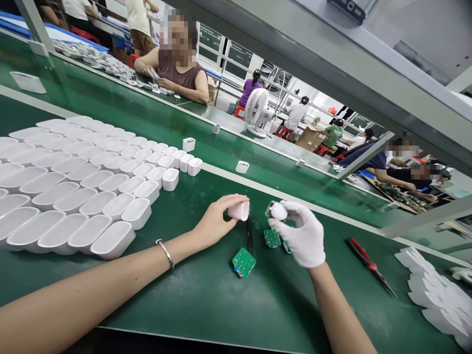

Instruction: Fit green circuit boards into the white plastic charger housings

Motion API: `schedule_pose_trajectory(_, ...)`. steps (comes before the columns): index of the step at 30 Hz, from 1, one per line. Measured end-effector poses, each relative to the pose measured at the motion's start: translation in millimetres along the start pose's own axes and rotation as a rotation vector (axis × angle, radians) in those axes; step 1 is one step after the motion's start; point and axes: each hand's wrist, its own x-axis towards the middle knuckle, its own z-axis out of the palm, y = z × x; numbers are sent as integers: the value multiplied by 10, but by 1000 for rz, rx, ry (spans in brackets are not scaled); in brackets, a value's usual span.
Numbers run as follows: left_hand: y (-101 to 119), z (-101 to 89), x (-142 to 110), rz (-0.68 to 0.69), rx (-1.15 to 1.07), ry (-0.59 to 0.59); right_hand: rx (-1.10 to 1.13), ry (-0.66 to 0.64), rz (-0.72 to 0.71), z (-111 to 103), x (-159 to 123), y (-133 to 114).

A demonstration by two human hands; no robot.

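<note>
My bare left hand [217, 220] grips a small white oval plastic casing [239, 210] between thumb and fingers, its opening turned to the right. In a white glove, my right hand [303, 231] pinches a small circuit board [270, 209], mostly covered by the fingertips. Below the gloved fingers lies a green circuit board [272, 239], with part of another half hidden beside it. A further green circuit board [244, 263] rests on the table nearer to me. Between the hands a slim black tool [250, 233] lies partly behind the casing.
Rows of white oval casings [84, 199] fill the table's left side. Red-handled pliers [371, 266] and a pile of white curved pieces [437, 290] lie at right. On the green conveyor belt [155, 115] stand a few casings [242, 167]. A co-worker [184, 69] sits opposite, near a fan [257, 110].
</note>
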Motion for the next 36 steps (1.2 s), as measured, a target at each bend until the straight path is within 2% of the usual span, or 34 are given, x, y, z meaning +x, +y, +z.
schedule_pose_trajectory(3, 12, 31, -23, 14, -167, -68, -31, -20, -282, 164, -184, -178)
schedule_pose_trajectory(5, 18, 42, -28, 31, -231, -94, -64, -13, -357, 230, -255, -167)
schedule_pose_trajectory(9, 35, 44, -35, 124, -39, -50, 57, 13, -301, 297, -321, -90)
schedule_pose_trajectory(13, 77, 19, -60, 254, 179, 21, 197, 24, -231, 352, -383, -159)
schedule_pose_trajectory(16, 123, 0, -91, 362, 209, 1, 288, 80, -145, 399, -445, -256)
schedule_pose_trajectory(19, 174, -12, -117, 448, 262, -47, 305, 117, -119, 424, -490, -307)
schedule_pose_trajectory(22, 215, -20, -129, 519, 329, -70, 234, 116, -172, 407, -499, -305)
schedule_pose_trajectory(26, 216, -14, -123, 601, 383, -72, -85, 104, -478, 330, -466, -262)
schedule_pose_trajectory(28, 200, -6, -113, 636, 389, -48, -186, 80, -578, 293, -449, -238)
schedule_pose_trajectory(30, 189, 0, -100, 648, 390, -23, -204, 59, -576, 272, -444, -220)
schedule_pose_trajectory(34, 185, 1, -82, 647, 391, -7, -139, 56, -429, 281, -452, -213)
schedule_pose_trajectory(36, 182, 0, -80, 646, 378, -15, -127, 60, -403, 284, -450, -207)
